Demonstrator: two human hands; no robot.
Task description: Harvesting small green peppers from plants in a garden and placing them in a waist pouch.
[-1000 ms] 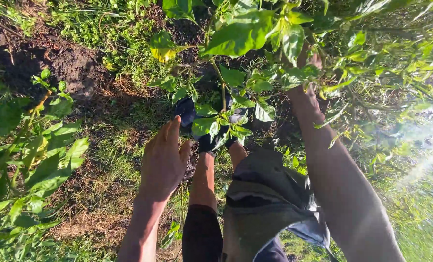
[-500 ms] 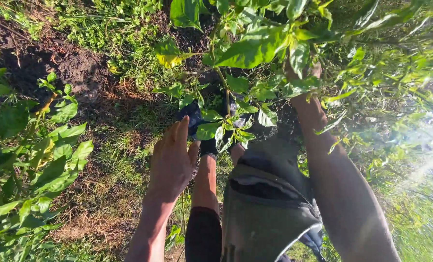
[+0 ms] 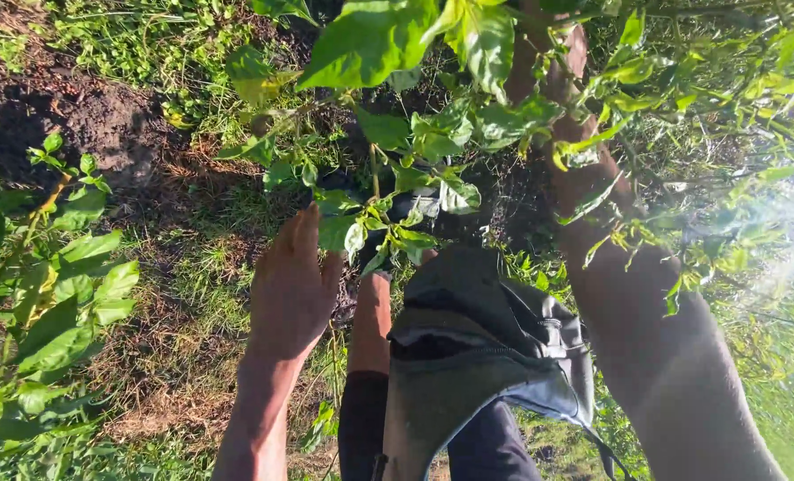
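Reaching higher than half a second ago, the right hand now sits among the top leaves of the leafy plant; foliage hides its fingers, so its grip cannot be told. Left hand hovers open, fingers straight, just beside the lower leaves. An open grey-green bag hangs below.

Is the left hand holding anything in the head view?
No, the left hand is open with fingers straight, empty, its fingertips just beside the low leaves of the plant.
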